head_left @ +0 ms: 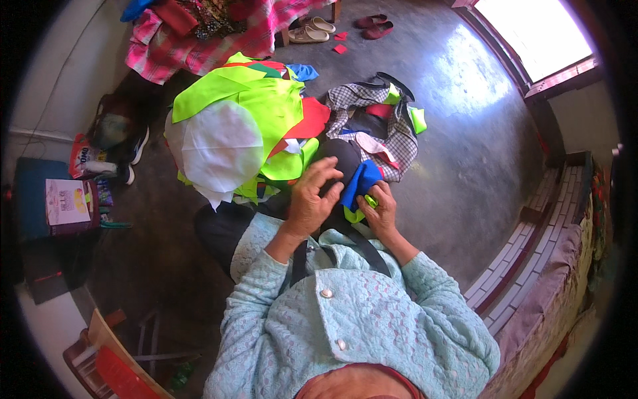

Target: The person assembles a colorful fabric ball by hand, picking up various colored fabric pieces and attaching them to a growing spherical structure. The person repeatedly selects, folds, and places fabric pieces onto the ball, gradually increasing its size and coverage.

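My right hand grips a small bundle of blue cloth and neon green cloth over my dark-trousered knee. My left hand hovers just left of it with fingers spread, holding nothing, the fingertips close to the blue piece. Both arms wear a pale blue textured cardigan with white buttons. Beyond my knee lies a big heap of neon green, red and white fabric pieces on the floor.
A checked cloth bag with more scraps lies right of the heap. A pink plaid covered bed and sandals sit at the back. A blue stool with a booklet stands left; a brick ledge runs right.
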A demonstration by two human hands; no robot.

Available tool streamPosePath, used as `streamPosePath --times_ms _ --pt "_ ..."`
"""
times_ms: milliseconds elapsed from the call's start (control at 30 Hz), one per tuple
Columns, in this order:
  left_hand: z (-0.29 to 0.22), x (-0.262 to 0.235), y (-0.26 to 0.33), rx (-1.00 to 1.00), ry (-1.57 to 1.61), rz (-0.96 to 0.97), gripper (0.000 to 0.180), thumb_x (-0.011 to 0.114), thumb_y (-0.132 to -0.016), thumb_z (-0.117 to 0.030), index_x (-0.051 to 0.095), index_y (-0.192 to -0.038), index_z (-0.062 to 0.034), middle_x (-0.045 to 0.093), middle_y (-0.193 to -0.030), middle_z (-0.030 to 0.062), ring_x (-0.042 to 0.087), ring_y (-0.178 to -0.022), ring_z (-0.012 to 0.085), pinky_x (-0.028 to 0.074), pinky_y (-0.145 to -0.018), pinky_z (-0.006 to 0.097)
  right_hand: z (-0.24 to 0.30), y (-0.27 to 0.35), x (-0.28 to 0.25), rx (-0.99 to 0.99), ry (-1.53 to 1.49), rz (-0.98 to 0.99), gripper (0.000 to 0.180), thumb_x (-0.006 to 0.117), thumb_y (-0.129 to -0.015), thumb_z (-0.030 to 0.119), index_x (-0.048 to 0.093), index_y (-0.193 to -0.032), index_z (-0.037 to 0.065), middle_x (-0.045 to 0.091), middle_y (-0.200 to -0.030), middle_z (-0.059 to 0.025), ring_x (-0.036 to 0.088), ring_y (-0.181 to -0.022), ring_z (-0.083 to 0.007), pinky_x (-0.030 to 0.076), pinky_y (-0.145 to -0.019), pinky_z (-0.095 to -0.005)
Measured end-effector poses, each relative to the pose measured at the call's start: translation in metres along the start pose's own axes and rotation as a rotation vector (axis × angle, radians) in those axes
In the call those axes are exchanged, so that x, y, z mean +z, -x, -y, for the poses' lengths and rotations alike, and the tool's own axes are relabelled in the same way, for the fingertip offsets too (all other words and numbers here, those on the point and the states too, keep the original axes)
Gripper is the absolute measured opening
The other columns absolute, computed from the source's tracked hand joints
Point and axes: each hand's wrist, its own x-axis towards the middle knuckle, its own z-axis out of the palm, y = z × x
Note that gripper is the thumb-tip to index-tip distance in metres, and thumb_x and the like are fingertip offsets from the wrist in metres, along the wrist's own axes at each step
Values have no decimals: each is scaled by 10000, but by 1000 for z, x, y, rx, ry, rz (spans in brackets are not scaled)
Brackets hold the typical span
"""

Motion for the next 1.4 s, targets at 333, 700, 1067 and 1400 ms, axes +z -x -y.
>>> streamPosePath --times_ms 333,700,1067,1400 --pt "12 31 23 -102 -30 153 368 716 -807 -233 589 -1089 -33 604 -1151 147 575 -1081 308 456 -929 384 -6 0 2 -149 131 79 251 735 -653 123 543 -797 46 498 -889 -128 489 -836 -322 405 -726 -402" --pt "4 45 1 -63 -334 144 226 711 -783 -270 620 -798 -64 591 -855 91 568 -854 307 468 -763 409 -23 1 9 -360 371 153 377 751 -590 281 626 -899 105 516 -952 -117 476 -881 -338 376 -751 -425" --pt "11 46 1 -128 -290 114 267 724 -771 -309 604 -801 -73 596 -861 91 592 -853 302 483 -743 421 -12 3 5 -259 337 196 352 745 -655 228 649 -962 85 571 -1007 -141 506 -965 -365 403 -847 -464" --pt "10 48 -4 -160 -352 143 330 729 -763 -317 645 -823 -3 610 -881 132 604 -863 321 489 -753 401 -5 -1 5 -356 423 170 451 744 -616 259 638 -1022 92 482 -1338 -192 500 -1080 -359 406 -837 -457"
